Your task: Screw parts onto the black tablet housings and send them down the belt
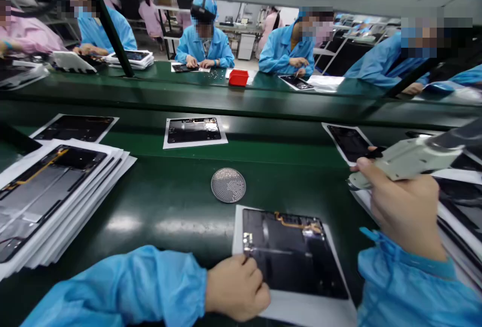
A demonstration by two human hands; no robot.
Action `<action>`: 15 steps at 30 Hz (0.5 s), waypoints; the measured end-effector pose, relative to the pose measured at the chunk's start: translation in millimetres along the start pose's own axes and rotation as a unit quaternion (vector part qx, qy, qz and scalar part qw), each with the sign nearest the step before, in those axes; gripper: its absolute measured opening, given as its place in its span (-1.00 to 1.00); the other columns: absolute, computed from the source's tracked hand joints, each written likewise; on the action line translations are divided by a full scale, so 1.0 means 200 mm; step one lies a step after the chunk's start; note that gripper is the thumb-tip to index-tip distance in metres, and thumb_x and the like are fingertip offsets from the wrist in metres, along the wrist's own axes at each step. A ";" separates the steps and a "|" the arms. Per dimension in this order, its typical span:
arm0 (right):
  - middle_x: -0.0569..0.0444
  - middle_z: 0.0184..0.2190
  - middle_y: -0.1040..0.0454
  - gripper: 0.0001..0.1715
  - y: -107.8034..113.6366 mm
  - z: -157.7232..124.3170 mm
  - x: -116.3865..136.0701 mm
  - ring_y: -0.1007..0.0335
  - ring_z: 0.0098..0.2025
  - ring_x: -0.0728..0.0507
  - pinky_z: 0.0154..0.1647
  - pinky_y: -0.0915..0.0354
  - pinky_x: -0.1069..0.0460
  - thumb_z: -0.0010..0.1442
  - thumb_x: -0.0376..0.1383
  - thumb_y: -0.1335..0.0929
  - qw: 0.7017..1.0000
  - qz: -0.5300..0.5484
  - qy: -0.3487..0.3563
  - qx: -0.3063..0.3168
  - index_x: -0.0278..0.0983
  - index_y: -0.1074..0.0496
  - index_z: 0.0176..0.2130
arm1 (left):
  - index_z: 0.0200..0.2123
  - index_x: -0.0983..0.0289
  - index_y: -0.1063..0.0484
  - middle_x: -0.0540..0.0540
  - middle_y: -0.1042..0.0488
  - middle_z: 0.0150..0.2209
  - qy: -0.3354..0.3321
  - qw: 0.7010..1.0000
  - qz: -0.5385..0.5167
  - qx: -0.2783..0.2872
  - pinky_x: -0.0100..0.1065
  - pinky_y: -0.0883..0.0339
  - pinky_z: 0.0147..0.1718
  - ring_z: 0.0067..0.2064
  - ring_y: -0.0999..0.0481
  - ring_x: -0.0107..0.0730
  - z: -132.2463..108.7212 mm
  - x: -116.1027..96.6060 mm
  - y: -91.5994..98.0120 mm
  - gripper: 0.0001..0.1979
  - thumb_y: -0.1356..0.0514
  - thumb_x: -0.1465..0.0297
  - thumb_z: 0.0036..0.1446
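An opened tablet housing (291, 256) with dark inner panels and an orange flex cable lies on a white sheet (301, 309) in front of me. My left hand (239, 287) is closed, its curled fingers at the housing's lower left edge; what they pinch, if anything, is hidden. Raised at the right, my right hand (402, 206) wraps round a pale handheld tool (417, 158) with a grey rear part; its exact kind is unclear. Beyond the housing sits a round metal dish (228, 185) holding many tiny parts.
A stack of tablet housings with white sheets (109, 191) rises at the left; another stack (457, 226) is at the right. A separate housing (194, 130) lies on the green strip ahead. Across the bench, co-workers in blue sit near a red bin (238, 78).
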State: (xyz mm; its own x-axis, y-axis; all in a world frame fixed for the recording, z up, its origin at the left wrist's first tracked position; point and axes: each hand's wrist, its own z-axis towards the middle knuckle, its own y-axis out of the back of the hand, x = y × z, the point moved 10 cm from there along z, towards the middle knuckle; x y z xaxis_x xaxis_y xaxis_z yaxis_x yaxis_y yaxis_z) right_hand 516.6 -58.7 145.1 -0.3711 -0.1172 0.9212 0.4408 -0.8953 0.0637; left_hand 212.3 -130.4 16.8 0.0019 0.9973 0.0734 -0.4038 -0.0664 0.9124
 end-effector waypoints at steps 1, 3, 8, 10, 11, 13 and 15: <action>-0.02 -0.43 -0.51 -0.71 -0.03 -0.02 0.01 -0.44 -0.40 -0.11 -0.31 -0.35 -0.09 -0.16 -0.29 -0.59 1.000 0.013 -0.006 0.013 -0.33 -0.55 -0.40 | -0.33 0.29 -0.34 0.03 -0.36 -0.51 0.015 0.999 0.006 0.031 -0.29 -0.06 -0.56 -0.51 -0.32 -0.33 -0.09 0.00 0.03 -0.89 -0.17 0.37 0.22; -0.01 -0.41 -0.52 -0.69 -0.11 -0.08 0.03 -0.46 -0.37 -0.12 -0.28 -0.36 -0.09 -0.15 -0.29 -0.58 0.998 0.043 -0.010 0.039 -0.32 -0.55 -0.36 | -0.26 0.31 -0.37 0.06 -0.43 -0.46 0.044 0.993 0.016 0.108 -0.28 -0.16 -0.51 -0.45 -0.39 -0.28 -0.27 0.01 0.07 -0.86 -0.23 0.35 0.20; 0.07 -0.47 -0.48 -0.64 -0.38 -0.26 0.09 -0.44 -0.45 -0.12 -0.31 -0.39 -0.11 -0.13 -0.34 -0.57 0.981 0.151 -0.004 0.118 -0.31 -0.51 -0.27 | -0.21 0.28 -0.40 0.08 -0.52 -0.36 0.093 0.972 -0.001 0.216 -0.27 -0.31 -0.31 -0.28 -0.47 -0.21 -0.52 0.07 0.26 -0.76 -0.35 0.34 0.10; 0.11 -0.53 -0.46 -0.63 -0.55 -0.38 0.06 -0.42 -0.47 -0.11 -0.33 -0.40 -0.09 -0.07 -0.37 -0.55 0.964 0.182 -0.034 0.191 -0.29 -0.50 -0.21 | -0.26 0.25 -0.39 0.03 -0.48 -0.39 0.117 0.969 -0.055 0.213 -0.30 -0.30 -0.33 -0.33 -0.44 -0.26 -0.49 0.14 0.31 -0.81 -0.33 0.34 0.12; 0.13 -0.55 -0.45 -0.62 -0.64 -0.45 0.03 -0.41 -0.47 -0.10 -0.33 -0.40 -0.08 -0.04 -0.37 -0.54 0.952 0.192 -0.057 0.230 -0.27 -0.49 -0.18 | -0.27 0.25 -0.38 0.03 -0.46 -0.39 0.132 0.967 -0.080 0.205 -0.30 -0.29 -0.34 -0.35 -0.42 -0.28 -0.46 0.20 0.31 -0.84 -0.29 0.33 0.14; 0.17 -0.56 -0.43 -0.68 -0.78 -0.59 -0.02 -0.40 -0.48 -0.07 -0.34 -0.40 -0.07 0.02 -0.35 -0.51 0.932 0.205 -0.093 0.284 -0.23 -0.47 -0.18 | -0.24 0.29 -0.40 0.10 -0.47 -0.33 0.155 0.968 -0.093 0.173 -0.26 -0.29 -0.31 -0.31 -0.42 -0.24 -0.37 0.33 0.28 -0.87 -0.20 0.34 0.21; 0.18 -0.56 -0.42 -0.76 -0.87 -0.69 -0.07 -0.39 -0.48 -0.06 -0.31 -0.42 -0.08 0.06 -0.33 -0.49 0.925 0.195 -0.107 0.309 -0.22 -0.47 -0.21 | -0.19 0.36 -0.42 0.22 -0.47 -0.23 0.166 0.975 -0.053 0.135 -0.19 -0.28 -0.25 -0.23 -0.42 -0.16 -0.29 0.44 0.22 -0.86 -0.12 0.43 0.24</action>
State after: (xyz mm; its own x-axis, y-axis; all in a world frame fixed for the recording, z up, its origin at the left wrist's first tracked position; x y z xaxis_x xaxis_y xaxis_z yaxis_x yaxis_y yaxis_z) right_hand 332.8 39.3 67.3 0.0549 -0.2330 0.9709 0.9144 -0.3789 -0.1427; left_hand 141.9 -42.8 40.4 -0.2847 0.9511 -0.1202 -0.1607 0.0762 0.9841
